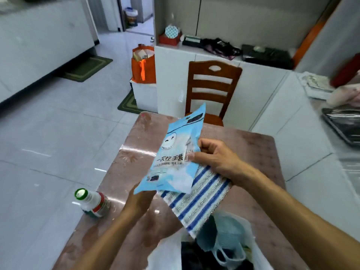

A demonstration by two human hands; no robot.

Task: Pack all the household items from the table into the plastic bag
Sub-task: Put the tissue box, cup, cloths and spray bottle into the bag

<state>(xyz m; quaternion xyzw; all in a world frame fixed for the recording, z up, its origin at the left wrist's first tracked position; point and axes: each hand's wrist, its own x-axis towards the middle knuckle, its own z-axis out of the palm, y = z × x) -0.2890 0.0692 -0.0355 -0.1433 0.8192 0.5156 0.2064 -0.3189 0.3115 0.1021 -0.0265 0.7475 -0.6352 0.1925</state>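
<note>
The blue packet [176,152] is in the air between the two hands, above the surface [253,152], tilted with its top end pointing away from the person. The right hand [214,158] grips its right edge: the thumb lies on the printed front and the curled fingers go behind. The left hand [139,200] holds the lower left corner from below; its fingers are hidden behind the packet, so how far they close I cannot tell exactly, but the corner rests in this hand.

Just under the packet and the right hand is a striped cloth [196,199], white with blue lines, tilted down toward the person. Whether the right hand also holds it, I cannot tell. Its lower end reaches the mouth of the plastic bag [229,240], which is below the right forearm, near the person. The bag is open, and dark things lie inside it.

To the left of the left hand, a bottle [93,203] with a green cap stands on the edge of the surface, well apart from the packet.

Beyond the hands, a wooden chair [212,88] stands at the far side of the surface. Farther to the left, an orange bag [144,65] sits on a white box.
</note>
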